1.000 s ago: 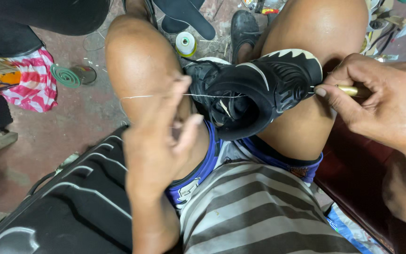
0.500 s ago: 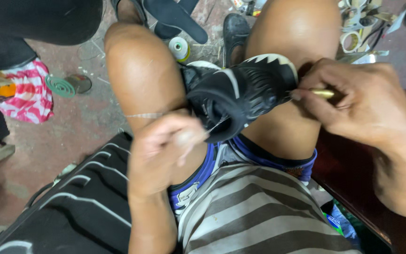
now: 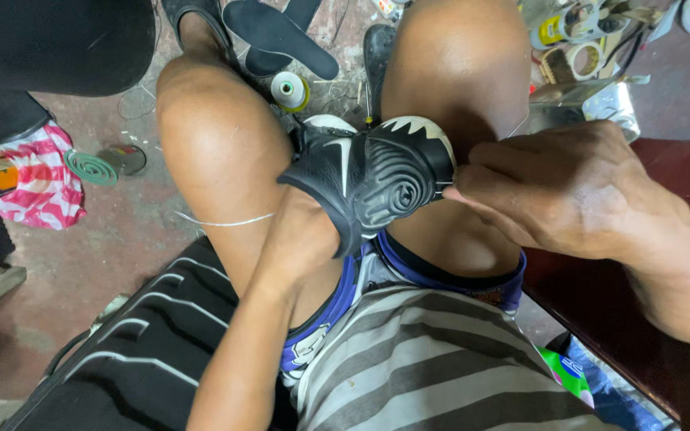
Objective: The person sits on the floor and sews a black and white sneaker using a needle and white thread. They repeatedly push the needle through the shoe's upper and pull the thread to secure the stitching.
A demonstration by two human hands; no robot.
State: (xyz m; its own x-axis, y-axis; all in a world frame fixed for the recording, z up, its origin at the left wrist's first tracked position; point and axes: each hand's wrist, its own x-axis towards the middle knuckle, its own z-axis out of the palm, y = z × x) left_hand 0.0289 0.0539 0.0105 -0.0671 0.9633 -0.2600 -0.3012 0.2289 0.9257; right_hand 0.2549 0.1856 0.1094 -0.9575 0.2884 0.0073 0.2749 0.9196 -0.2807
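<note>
- Black leather shoe (image 3: 369,179) with white trim — one, wedged between the two bare knees, sole side up.
- One left hand (image 3: 301,239) sits under the shoe's near edge; its fingers are hidden beneath, so I cannot tell their grip.
- One right hand (image 3: 557,187) meets the shoe's right edge, fingers pinched narrow at the white rim — what they hold is hidden.
- One pale thread (image 3: 225,221) runs taut across the left thigh.
- One spool of thread (image 3: 287,88) stands on the floor beyond the knees, beside one dark insole (image 3: 281,36).
</note>
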